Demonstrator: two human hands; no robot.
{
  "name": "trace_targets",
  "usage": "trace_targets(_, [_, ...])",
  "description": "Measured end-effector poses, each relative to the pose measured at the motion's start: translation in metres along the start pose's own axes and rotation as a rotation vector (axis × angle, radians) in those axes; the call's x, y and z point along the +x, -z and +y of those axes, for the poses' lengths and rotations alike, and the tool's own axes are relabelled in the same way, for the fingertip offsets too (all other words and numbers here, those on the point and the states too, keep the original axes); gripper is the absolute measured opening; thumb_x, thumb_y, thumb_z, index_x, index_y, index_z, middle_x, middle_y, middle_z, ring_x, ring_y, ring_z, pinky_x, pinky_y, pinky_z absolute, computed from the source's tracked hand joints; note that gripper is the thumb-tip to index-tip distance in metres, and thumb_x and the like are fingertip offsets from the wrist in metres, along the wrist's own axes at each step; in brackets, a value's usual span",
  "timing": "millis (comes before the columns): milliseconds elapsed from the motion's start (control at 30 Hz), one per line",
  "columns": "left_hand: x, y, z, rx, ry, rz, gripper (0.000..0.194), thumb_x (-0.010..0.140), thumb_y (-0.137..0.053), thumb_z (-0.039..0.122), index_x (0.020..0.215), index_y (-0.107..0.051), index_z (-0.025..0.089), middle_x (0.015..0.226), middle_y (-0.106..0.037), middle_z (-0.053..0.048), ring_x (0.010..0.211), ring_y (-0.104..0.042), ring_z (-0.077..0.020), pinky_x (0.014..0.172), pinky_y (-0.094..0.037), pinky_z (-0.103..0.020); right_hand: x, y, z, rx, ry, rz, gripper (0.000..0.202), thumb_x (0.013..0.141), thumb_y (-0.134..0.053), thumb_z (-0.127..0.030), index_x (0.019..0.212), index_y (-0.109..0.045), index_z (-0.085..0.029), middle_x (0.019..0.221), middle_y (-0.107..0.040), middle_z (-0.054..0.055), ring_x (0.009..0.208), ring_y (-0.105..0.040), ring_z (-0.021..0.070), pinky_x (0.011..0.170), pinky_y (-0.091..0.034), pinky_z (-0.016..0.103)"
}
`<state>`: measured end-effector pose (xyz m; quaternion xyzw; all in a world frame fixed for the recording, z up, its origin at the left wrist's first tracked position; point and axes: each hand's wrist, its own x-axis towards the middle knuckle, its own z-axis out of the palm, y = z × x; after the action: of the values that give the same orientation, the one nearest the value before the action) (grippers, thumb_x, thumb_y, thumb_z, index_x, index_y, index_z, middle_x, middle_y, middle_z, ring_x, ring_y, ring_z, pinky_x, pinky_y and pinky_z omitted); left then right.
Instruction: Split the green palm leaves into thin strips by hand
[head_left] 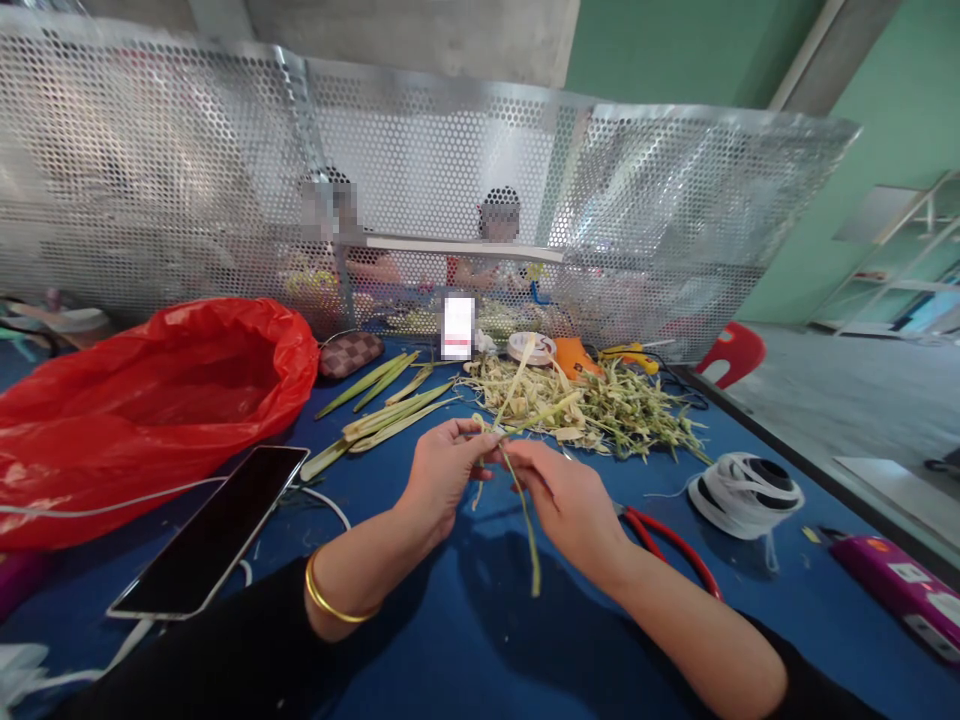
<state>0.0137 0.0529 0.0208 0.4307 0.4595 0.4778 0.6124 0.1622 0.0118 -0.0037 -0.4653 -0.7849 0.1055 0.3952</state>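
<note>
Plant strips (531, 535) span both hands (442, 475) (574, 505), a purple object's markings (907, 573) blurred.

A red plastic bag (82, 480) gapes open on the left of a blue table (450, 650), a dark-screened phone (214, 535) lying just beside it; a checked pouch (351, 355) rests at the bag's right; farther back, a lit screen (458, 327) stands before a silvery perforated sheet (645, 170), two people (499, 215) visible through it; at right, a purple packet (896, 585) lies near the table's edge, a red chair (739, 352) beyond; behind rises a green wall (885, 150).
</note>
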Motion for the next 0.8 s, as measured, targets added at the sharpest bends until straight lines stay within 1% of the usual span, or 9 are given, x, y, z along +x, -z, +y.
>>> trace_targets(67, [0.001, 0.000, -0.002, 0.001, -0.005, 0.000, 0.024, 0.062, -0.071, 0.021, 0.076, -0.054, 0.014, 0.063, -0.064, -0.003, 0.057, -0.058, -0.0111, 0.045, -0.044, -0.018, 0.000, 0.003, 0.001, -0.241, 0.200, -0.012, 0.025, 0.089, -0.041, -0.010, 0.105, -0.057, -0.019, 0.093, -0.067, 0.006, 0.077, -0.063, 0.0172, 0.068, -0.048, 0.029])
trace_targets(133, [0.001, -0.001, -0.005, 0.005, -0.010, -0.016, 0.026, 0.059, -0.074, 0.022, 0.074, -0.053, 0.014, 0.060, -0.063, -0.001, 0.053, -0.056, -0.0103, 0.044, -0.044, -0.018, 0.000, 0.005, 0.001, -0.394, 0.356, 0.008, 0.022, 0.089, -0.044, -0.011, 0.102, -0.060, -0.018, 0.093, -0.068, 0.007, 0.078, -0.062, 0.0180, 0.070, -0.046, 0.030])
trace_targets(200, [0.000, -0.001, -0.007, 0.006, -0.012, -0.033, 0.026, 0.056, -0.074, 0.021, 0.071, -0.055, 0.014, 0.057, -0.062, 0.001, 0.050, -0.054, -0.0094, 0.044, -0.044, -0.019, 0.000, 0.007, -0.001, -0.455, 0.454, 0.044, 0.020, 0.088, -0.047, -0.012, 0.102, -0.060, -0.017, 0.092, -0.067, 0.007, 0.079, -0.062, 0.0178, 0.075, -0.045, 0.032])
trace_targets(267, [-0.002, -0.003, -0.008, 0.012, -0.010, -0.056, 0.022, 0.055, -0.074, 0.020, 0.067, -0.058, 0.013, 0.056, -0.061, 0.001, 0.048, -0.053, -0.0085, 0.044, -0.044, -0.019, 0.001, 0.009, -0.004, -0.445, 0.472, 0.126, 0.020, 0.087, -0.049, -0.011, 0.101, -0.061, -0.019, 0.093, -0.067, 0.006, 0.085, -0.061, 0.0177, 0.081, -0.043, 0.033])
trace_targets(367, [-0.008, -0.006, -0.006, 0.060, -0.002, -0.126, 0.014, 0.055, -0.072, 0.018, 0.065, -0.064, 0.012, 0.057, -0.062, 0.000, 0.051, -0.056, -0.0096, 0.044, -0.042, -0.018, 0.004, 0.014, -0.008, -0.360, 0.345, 0.254, 0.016, 0.085, -0.051, -0.012, 0.092, -0.061, -0.021, 0.096, -0.066, 0.005, 0.094, -0.059, 0.0180, 0.089, -0.040, 0.036])
trace_targets(433, [-0.012, -0.008, -0.004, 0.115, 0.011, -0.173, 0.011, 0.057, -0.070, 0.018, 0.066, -0.068, 0.012, 0.058, -0.063, -0.001, 0.055, -0.059, -0.0111, 0.045, -0.042, -0.018, 0.006, 0.015, -0.008, -0.304, 0.228, 0.264, 0.011, 0.086, -0.050, -0.013, 0.084, -0.059, -0.021, 0.095, -0.066, 0.005, 0.093, -0.059, 0.0179, 0.092, -0.038, 0.037])
trace_targets(567, [-0.013, -0.009, -0.003, 0.188, 0.025, -0.208, 0.007, 0.061, -0.066, 0.017, 0.065, -0.070, 0.013, 0.058, -0.064, -0.001, 0.057, -0.061, -0.0121, 0.046, -0.042, -0.018, 0.008, 0.015, -0.005, -0.271, 0.024, 0.214, 0.014, 0.087, -0.049, -0.018, 0.073, -0.052, -0.020, 0.077, -0.064, 0.002, 0.075, -0.057, 0.0164, 0.078, -0.038, 0.032])
trace_targets(667, [-0.011, -0.007, -0.005, 0.194, 0.038, -0.242, 0.009, 0.061, -0.066, 0.017, 0.068, -0.071, 0.014, 0.061, -0.065, -0.002, 0.059, -0.062, -0.0130, 0.047, -0.043, -0.019, 0.008, 0.015, -0.002, -0.284, -0.053, 0.183, 0.015, 0.086, -0.051, -0.020, 0.071, -0.051, -0.020, 0.072, -0.061, 0.000, 0.069, -0.053, 0.0152, 0.072, -0.035, 0.029])
trace_targets(800, [-0.013, -0.007, -0.006, 0.176, 0.063, -0.271, 0.017, 0.063, -0.068, 0.022, 0.077, -0.072, 0.014, 0.069, -0.068, -0.003, 0.065, -0.063, -0.0137, 0.050, -0.044, -0.019, 0.007, 0.013, 0.002, -0.265, -0.162, 0.181, 0.018, 0.085, -0.052, -0.025, 0.068, -0.051, -0.020, 0.064, -0.057, -0.001, 0.061, -0.049, 0.0141, 0.062, -0.033, 0.026])
